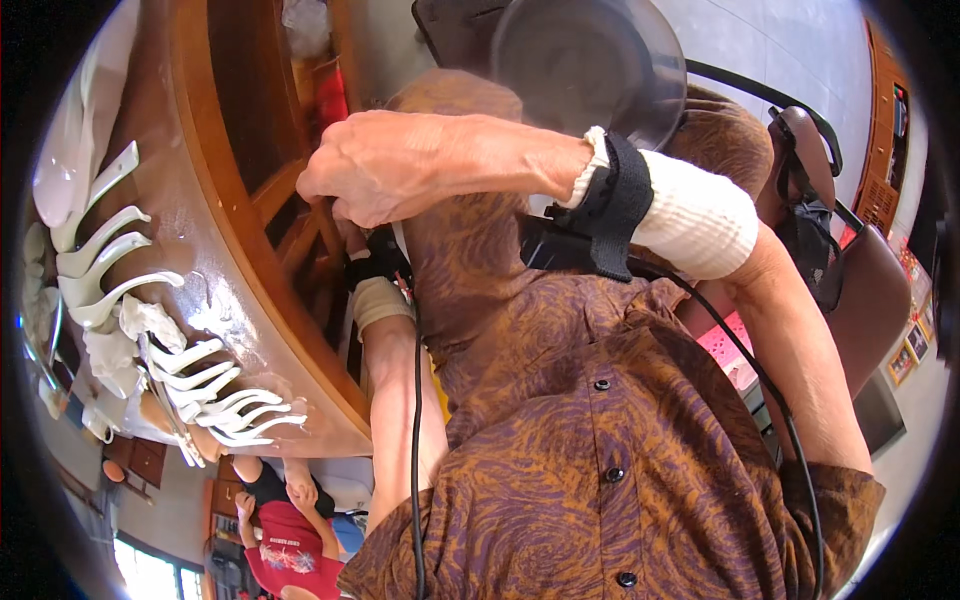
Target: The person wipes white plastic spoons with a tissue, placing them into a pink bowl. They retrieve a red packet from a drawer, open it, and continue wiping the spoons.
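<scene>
My right hand [375, 165] reaches across to the left over my thigh, knuckles up and fingers curled. Its fingertips are hidden, so whether it holds something cannot be told. Just below it, my left hand [351, 234] shows only in a small part, beside the wooden table frame, mostly covered by my right hand. A translucent dark plastic basin [589, 67] sits by my knees. On the glossy table at the left lie nested white ceramic soup spoons [112, 281], more white spoons [225, 397], crumpled white tissue [150, 322] and some thin utensils [172, 420].
The curved wooden table edge [247, 247] runs close along my left side, with open wooden framing below it. A brown padded chair [870, 300] stands at the right. Black cables run along both my arms. Another person in a red shirt [296, 544] is beyond the table.
</scene>
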`<state>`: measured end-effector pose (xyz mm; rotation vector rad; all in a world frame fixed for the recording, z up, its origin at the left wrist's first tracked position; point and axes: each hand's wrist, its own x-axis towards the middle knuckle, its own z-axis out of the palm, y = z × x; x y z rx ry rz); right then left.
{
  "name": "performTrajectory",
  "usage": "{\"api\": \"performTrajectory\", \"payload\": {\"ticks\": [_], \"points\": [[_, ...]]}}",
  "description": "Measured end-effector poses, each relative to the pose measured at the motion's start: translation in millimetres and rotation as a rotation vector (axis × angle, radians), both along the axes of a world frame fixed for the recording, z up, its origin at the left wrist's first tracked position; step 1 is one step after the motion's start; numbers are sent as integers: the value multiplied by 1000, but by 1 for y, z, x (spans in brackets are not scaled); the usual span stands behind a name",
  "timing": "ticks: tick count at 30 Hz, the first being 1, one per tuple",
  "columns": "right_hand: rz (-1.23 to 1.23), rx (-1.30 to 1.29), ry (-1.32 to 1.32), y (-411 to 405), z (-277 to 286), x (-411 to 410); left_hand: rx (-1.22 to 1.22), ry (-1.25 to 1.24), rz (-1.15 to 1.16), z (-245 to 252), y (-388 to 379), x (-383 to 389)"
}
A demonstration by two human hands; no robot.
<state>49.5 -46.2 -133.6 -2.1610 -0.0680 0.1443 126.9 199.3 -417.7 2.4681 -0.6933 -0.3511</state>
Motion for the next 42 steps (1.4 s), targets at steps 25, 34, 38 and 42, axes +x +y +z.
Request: {"api": "performTrajectory", "payload": {"ticks": [25, 34, 38, 42], "points": [[-50, -131, -45, 2, 0, -25, 174, 97, -30, 93, -4, -55], [-76, -197, -194, 5, -5, -24, 228, 74, -139, 114, 7, -70], [-121, -234, -183, -3, 12, -34, 205, -45, -104, 133, -3, -59], [-103, -252, -89, 2, 15, -35, 162, -89, -26, 182, -5, -67]]}}
